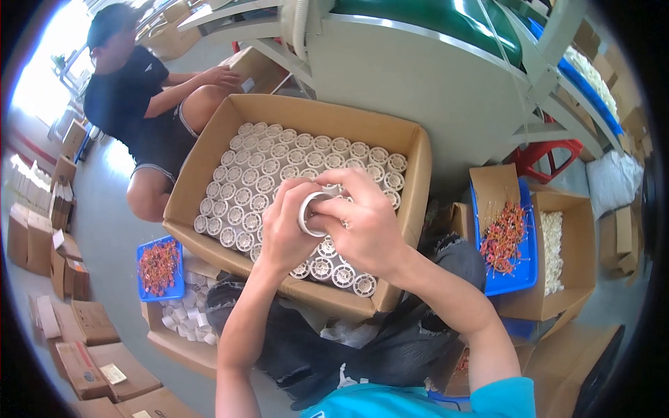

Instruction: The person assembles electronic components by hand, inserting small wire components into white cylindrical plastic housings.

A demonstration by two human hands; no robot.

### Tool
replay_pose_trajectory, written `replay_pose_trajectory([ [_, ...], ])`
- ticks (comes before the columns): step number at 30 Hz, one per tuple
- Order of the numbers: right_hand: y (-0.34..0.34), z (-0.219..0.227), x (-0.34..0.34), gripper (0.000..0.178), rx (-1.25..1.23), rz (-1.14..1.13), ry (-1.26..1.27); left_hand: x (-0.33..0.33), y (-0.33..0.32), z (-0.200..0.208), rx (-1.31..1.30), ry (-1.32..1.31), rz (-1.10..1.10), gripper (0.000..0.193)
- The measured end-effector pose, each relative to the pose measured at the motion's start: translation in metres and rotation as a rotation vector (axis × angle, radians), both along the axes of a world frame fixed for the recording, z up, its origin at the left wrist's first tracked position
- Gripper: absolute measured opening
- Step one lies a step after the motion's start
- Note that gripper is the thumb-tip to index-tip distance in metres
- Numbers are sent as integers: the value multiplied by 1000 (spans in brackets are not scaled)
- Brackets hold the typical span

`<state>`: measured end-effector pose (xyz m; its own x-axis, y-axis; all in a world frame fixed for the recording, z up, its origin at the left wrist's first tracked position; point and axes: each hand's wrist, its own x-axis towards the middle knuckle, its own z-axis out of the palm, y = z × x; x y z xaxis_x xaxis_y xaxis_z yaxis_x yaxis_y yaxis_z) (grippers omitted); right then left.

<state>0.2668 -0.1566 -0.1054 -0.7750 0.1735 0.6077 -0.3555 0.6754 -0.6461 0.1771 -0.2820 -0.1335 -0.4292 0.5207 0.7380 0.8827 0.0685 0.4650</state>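
Above a large open cardboard box (202, 240), my left hand (284, 226) is closed around a short white plastic cylinder (304, 221), its open end toward me. My right hand (362, 223) meets it from the right, with thumb and fingertips pinched together inside the opening. Whatever those fingertips hold, if anything, is hidden. Beneath both hands, rows of round white plastic parts (289, 171) with patterned tops fill the box. My hands cover some of the middle ones.
On the left, a blue tray (180, 282) of red-orange wired parts sits over a box of white cylinders (188, 320). Another blue tray (512, 282) stands right, beside a box of small white pieces (552, 244). A person (139, 97) crouches at far left. Machine legs stand behind.
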Motion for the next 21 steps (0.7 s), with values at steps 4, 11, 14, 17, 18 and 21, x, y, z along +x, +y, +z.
replay_pose_trajectory([
  [4, -1, 1, 2, 16, -39, 4, -53, -1, 1, -4, -10, -26, 9, 48],
  [11, -3, -7, 3, 13, -56, -91, -53, 0, 9, -6, -5, 6, 25, 48],
  [14, -2, -9, 1, 11, -62, -85, -22, 2, 9, -1, -33, 5, 44, 47],
  [17, -3, -11, 0, 12, -16, -89, -42, -2, 5, 0, -131, 20, 20, 44],
  [18, -3, -13, 0, 12, -19, -97, -42, -2, 3, 0, -134, 21, 12, 44],
  [21, -2, -19, -1, 12, -152, -50, -71, -1, 3, -1, -203, 37, 5, 43],
])
